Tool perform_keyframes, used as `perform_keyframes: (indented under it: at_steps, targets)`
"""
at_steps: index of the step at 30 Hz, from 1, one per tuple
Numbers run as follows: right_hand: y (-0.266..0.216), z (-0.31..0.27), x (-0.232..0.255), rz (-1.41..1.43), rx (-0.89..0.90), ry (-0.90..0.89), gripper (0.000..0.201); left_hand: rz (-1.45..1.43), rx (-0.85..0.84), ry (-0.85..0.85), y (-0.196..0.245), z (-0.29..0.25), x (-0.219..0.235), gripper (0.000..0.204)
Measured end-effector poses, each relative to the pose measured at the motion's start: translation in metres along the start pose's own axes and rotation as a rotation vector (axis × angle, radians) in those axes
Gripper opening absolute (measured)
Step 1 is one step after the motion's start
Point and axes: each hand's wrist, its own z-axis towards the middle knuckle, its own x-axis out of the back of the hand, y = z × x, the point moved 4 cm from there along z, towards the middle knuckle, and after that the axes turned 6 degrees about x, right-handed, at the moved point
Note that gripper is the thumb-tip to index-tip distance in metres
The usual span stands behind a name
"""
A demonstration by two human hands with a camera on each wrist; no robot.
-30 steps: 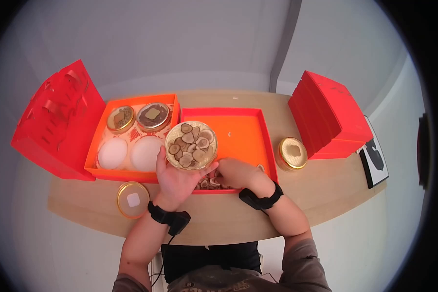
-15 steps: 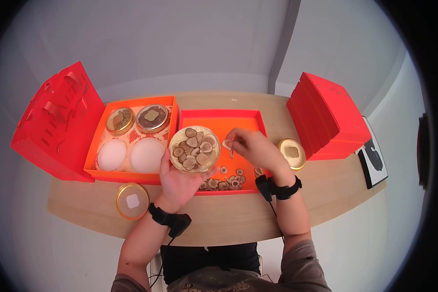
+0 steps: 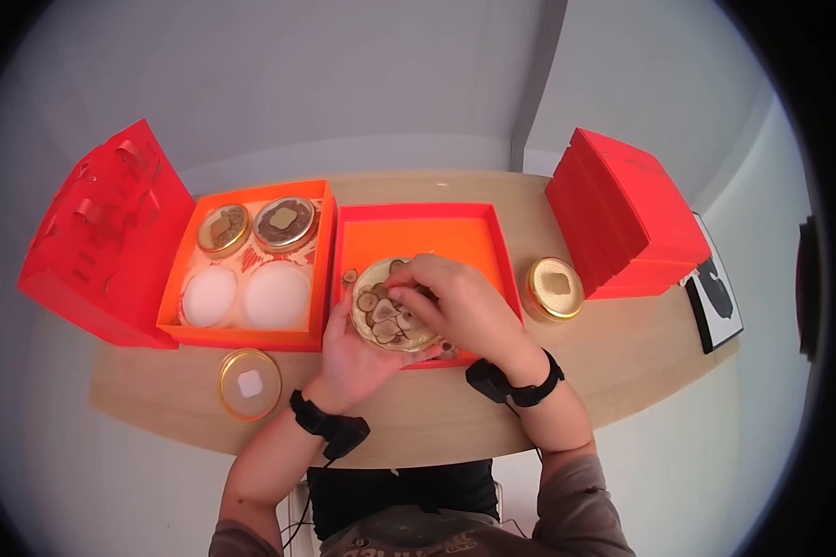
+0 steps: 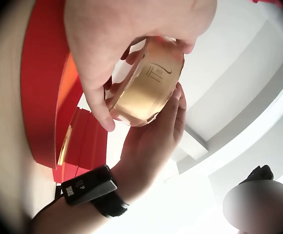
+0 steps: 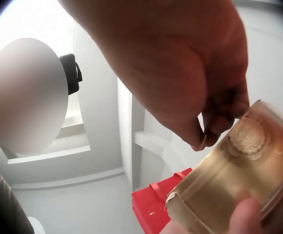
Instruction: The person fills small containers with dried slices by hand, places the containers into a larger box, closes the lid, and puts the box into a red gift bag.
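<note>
My left hand (image 3: 362, 357) grips a round clear jar (image 4: 151, 80) from below and the side, tilted so its mouth faces up in the head view. Dried round slices with dark rims (image 3: 384, 320) lie in it. Over the jar's mouth, my right hand (image 3: 464, 302) pinches a thin slice (image 5: 203, 141) between thumb and fingers, right at the rim. Beneath both hands is a red tray (image 3: 418, 210) with an orange inside. More slices (image 3: 449, 351) show at its near side, largely hidden by my hands. Near my left thumb is a single slice (image 3: 349, 276).
To the left, an orange box (image 3: 169, 311) contains two lidded jars (image 3: 285, 224) and two white round pads (image 3: 277, 295). A gold-rimmed lid (image 3: 250, 383) lies in front. Red bags (image 3: 111, 232) flank the left; a red box (image 3: 622, 223) and gold-lidded jar (image 3: 555, 290) stand right.
My right hand rose from the slices in the tray, carried a slice up, then moved left over the jar. My left hand has shifted the jar right and toward me.
</note>
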Motion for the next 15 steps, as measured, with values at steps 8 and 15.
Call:
perform_keyframes:
  at_steps: [8, 15]
  targets:
    - [0.0023, 0.0038, 0.0007, 0.011, -0.020, 0.070, 0.013, 0.043, 0.055, 0.061, -0.0084, 0.0011, -0.0020, 0.069]
    - [0.0029, 0.0055, 0.0015, 0.022, -0.012, 0.109, 0.014, 0.088, 0.091, 0.067, -0.0111, -0.0005, -0.0023, 0.072]
